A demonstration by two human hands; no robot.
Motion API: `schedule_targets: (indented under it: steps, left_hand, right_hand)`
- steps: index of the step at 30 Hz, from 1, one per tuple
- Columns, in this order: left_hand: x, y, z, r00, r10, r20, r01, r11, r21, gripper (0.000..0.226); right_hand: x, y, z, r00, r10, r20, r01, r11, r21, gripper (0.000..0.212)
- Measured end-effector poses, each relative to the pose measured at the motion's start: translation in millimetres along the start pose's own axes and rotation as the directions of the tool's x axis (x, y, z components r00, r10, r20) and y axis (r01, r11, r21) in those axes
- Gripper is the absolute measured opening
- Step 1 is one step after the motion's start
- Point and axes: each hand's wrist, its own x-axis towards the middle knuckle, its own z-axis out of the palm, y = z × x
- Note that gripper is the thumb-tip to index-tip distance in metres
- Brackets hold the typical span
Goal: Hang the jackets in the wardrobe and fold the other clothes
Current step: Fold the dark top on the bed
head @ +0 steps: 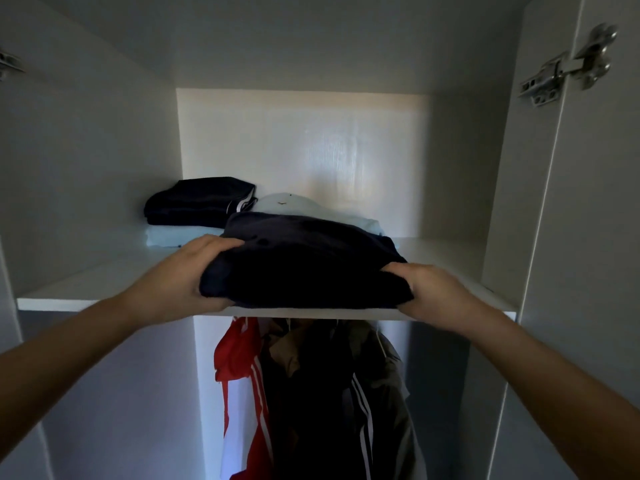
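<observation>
A folded dark navy garment (304, 261) lies at the front edge of the white wardrobe shelf (90, 289). My left hand (187, 275) grips its left end and my right hand (433, 292) grips its right end. Behind it a folded pale blue garment (311, 207) sits on the shelf. To the back left a folded dark garment with white stripes (197, 202) rests on another folded light blue piece (176, 235). Below the shelf hang several jackets: a red and white one (242, 386), a dark one with white stripes (329, 403) and a tan one (384, 358).
The wardrobe's white side walls close in on both sides. The open right door (595, 237) carries a metal hinge (568, 67). Another hinge (8, 65) shows at the left edge. Bare shelf lies to the right of the folded clothes.
</observation>
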Motion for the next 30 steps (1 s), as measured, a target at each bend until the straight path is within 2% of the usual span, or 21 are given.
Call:
schedule_targets:
  steps: [1,2,3,4,5,6,7,8,10,12,14,16,17,19,20,22,24,27,30]
  left_hand:
    - [-0.3,-2.0,-3.2,0.990,-0.142,-0.002,0.138,0.969,-0.207,0.047]
    - [2.7,-4.6,-4.9,0.945,-0.328,0.003,0.303,0.867,-0.395,0.025]
    - [8.8,-6.5,-6.3,0.846,-0.529,0.069,0.474,0.686,-0.553,0.023]
    - [17.5,-8.8,-7.1,0.716,-0.666,0.210,0.619,0.465,-0.633,0.036]
    - [26.5,-11.4,-8.3,0.600,-0.706,0.376,0.715,0.262,-0.649,0.047]
    - [35.5,-12.3,-10.1,0.524,-0.685,0.506,0.768,0.123,-0.628,0.055]
    - [43.2,-13.7,-11.3,0.484,-0.654,0.582,0.802,0.065,-0.594,0.061]
    - [49.8,-15.5,-11.8,0.464,-0.631,0.621,0.824,0.050,-0.565,0.065]
    - [59.2,-17.2,-12.3,0.438,-0.598,0.671,0.857,0.052,-0.513,0.070]
    - [64.5,-17.6,-10.2,0.457,-0.554,0.696,0.859,0.073,-0.506,0.074]
    - [67.6,-14.9,-5.1,0.485,-0.551,0.679,0.845,0.094,-0.527,0.083]
    - [69.6,-16.7,3.8,0.548,-0.595,0.588,0.786,0.124,-0.606,0.087]
    - [69.7,-17.8,7.6,0.581,-0.606,0.542,0.747,0.135,-0.651,0.076]
    - [68.9,-10.3,10.5,0.649,-0.560,0.515,0.698,0.168,-0.696,0.029]
    - [70.2,-9.4,10.2,0.680,-0.541,0.495,0.661,0.159,-0.733,0.018]
    - [82.8,-19.6,7.0,0.716,-0.557,0.421,0.586,0.153,-0.796,0.025]
    - [109.1,-27.4,-4.6,0.755,-0.545,0.365,0.534,0.187,-0.825,0.022]
    - [160.5,-38.1,-27.5,0.786,-0.443,0.432,0.563,0.221,-0.796,0.027]
    - [221.8,-55.9,-39.1,0.776,-0.506,0.377,0.558,0.270,-0.785,0.018]
  right_hand:
    - [-3.5,4.8,-10.1,0.989,0.022,0.146,-0.070,0.941,0.332,0.048]
    - [-7.1,5.9,-19.5,0.960,0.005,0.279,-0.186,0.755,0.628,0.048]
    - [-7.8,8.0,-25.2,0.939,0.015,0.344,-0.300,0.523,0.798,0.050]
    - [-5.3,10.1,-28.0,0.919,0.080,0.386,-0.390,0.331,0.859,0.052]
    - [0.4,11.6,-29.2,0.884,0.177,0.434,-0.465,0.213,0.860,0.050]
    - [7.5,12.2,-29.5,0.829,0.271,0.490,-0.536,0.135,0.833,0.046]
    - [14.2,10.3,-28.1,0.770,0.339,0.540,-0.596,0.083,0.798,0.041]
    - [20.4,7.4,-26.2,0.721,0.377,0.581,-0.644,0.055,0.763,0.039]
    - [32.6,2.9,-23.2,0.668,0.406,0.624,-0.689,0.021,0.724,0.041]
    - [44.3,1.0,-21.7,0.658,0.406,0.635,-0.693,-0.004,0.721,0.043]
    - [52.3,-1.5,-19.4,0.669,0.387,0.635,-0.692,0.014,0.722,0.042]
    - [54.4,-1.0,-15.1,0.689,0.376,0.620,-0.681,0.041,0.731,0.042]
    - [53.8,0.2,-13.2,0.702,0.377,0.605,-0.665,0.041,0.746,0.041]
    - [54.3,2.1,-13.8,0.748,0.361,0.556,-0.603,0.020,0.798,0.033]
    - [57.4,2.8,-16.2,0.780,0.354,0.516,-0.553,0.004,0.833,0.028]
    - [70.2,3.9,-25.5,0.819,0.377,0.433,-0.453,-0.039,0.891,0.024]
    - [90.0,6.7,-40.0,0.844,0.420,0.332,-0.344,-0.050,0.938,0.022]
    - [128.2,16.0,-64.6,0.878,0.442,0.184,-0.218,0.027,0.975,0.024]
    - [180.6,32.0,-75.5,0.877,0.475,0.071,-0.126,0.085,0.988,0.018]
